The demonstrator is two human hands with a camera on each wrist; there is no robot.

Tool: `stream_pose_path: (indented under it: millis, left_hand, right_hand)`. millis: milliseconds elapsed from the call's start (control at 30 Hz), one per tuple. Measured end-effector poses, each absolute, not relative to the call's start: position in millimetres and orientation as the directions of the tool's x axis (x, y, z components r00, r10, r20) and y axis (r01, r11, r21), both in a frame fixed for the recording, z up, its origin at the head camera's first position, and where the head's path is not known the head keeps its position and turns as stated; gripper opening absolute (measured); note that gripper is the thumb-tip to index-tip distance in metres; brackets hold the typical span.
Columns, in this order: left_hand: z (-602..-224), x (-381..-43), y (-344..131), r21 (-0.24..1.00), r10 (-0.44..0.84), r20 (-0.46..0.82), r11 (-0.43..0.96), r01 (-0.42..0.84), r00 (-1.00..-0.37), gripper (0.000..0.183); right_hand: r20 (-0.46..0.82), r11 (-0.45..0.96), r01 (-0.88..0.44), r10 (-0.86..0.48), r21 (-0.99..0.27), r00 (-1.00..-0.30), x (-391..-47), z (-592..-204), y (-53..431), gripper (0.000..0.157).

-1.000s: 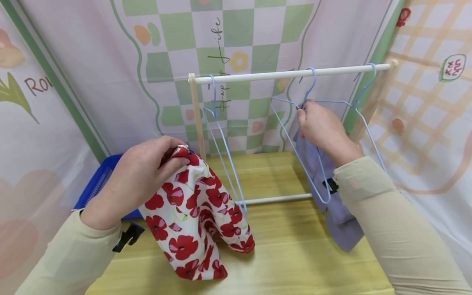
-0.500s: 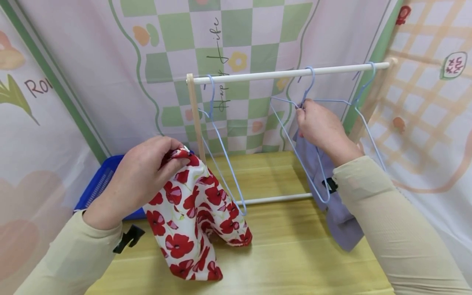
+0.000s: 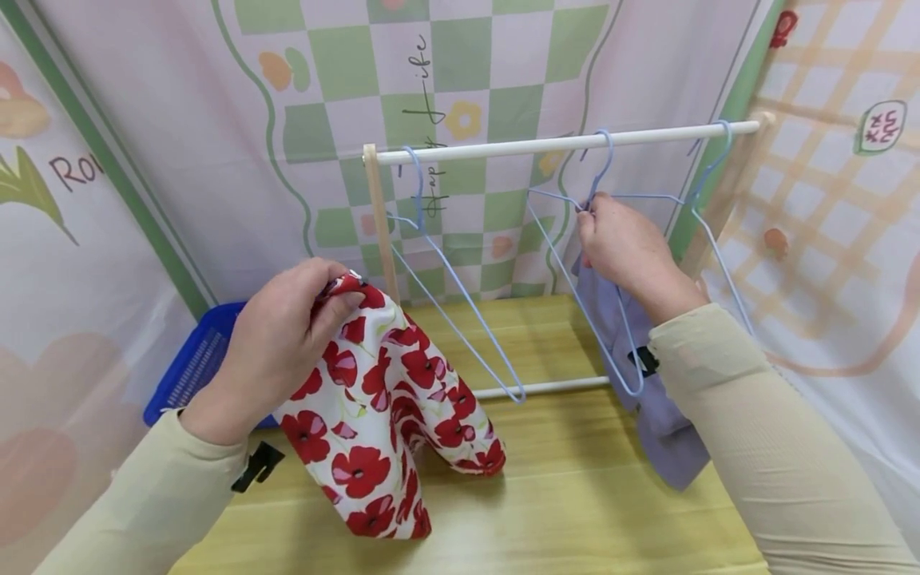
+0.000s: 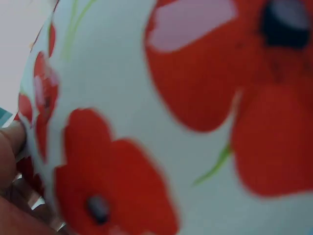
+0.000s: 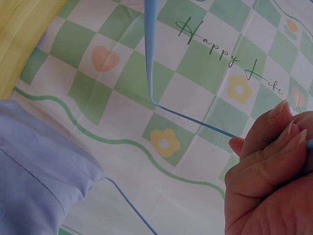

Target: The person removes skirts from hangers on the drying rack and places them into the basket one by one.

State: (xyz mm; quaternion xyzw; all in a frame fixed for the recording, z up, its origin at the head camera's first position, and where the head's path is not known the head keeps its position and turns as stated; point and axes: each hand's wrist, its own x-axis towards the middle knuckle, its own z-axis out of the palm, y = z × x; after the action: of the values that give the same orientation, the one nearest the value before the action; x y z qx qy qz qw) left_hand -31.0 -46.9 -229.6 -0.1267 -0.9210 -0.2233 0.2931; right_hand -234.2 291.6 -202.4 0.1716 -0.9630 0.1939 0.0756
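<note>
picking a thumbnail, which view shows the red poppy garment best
The head view: it shows the poppy garment nearly whole, hanging from the left hand. The left wrist view gives only a blurred close-up; the right wrist view, none.

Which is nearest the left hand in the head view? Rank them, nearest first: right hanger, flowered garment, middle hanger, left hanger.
1. Flowered garment: held by the left hand.
2. Left hanger: to that hand's right.
3. Middle hanger: farther right on the white bar.
4. Right hanger: near the bar's right end.
</note>
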Motion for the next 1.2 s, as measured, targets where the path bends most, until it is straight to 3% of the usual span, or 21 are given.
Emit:
stream_pose_path:
  millis: [100, 433, 833, 1200]
  left_hand:
    - [-234.1, -31.6, -45.6, 0.349, 0.068, 0.597, 0.875, 0.335, -0.8, 0.014]
    - [-244.8, -37.8, -47.8, 0.272, 0.019, 0.688, 0.92, 0.283, -0.725, 0.023]
    - [-235.3, -42.5, -47.2, 0.264, 0.068, 0.655, 0.913, 0.312, -0.752, 0.021]
    - [-223.2, -43.3, -51.6, 0.288, 0.161, 0.576, 0.878, 0.383, -0.802, 0.038]
  right_hand:
    - [0.215, 0.866, -0.36, -0.301, -0.346, -0.929, -233.9, -202.3, 291.4, 0.042]
    - [0.207, 0.864, -0.363, -0.307, -0.348, -0.929, -235.3, -203.1, 290.5, 0.044]
    - [0.212, 0.865, -0.359, -0.3, -0.35, -0.93, -236.7, -203.8, 291.1, 0.044]
    - [0.219, 0.861, -0.368, -0.307, -0.351, -0.926, -237.2, -204.3, 291.2, 0.044]
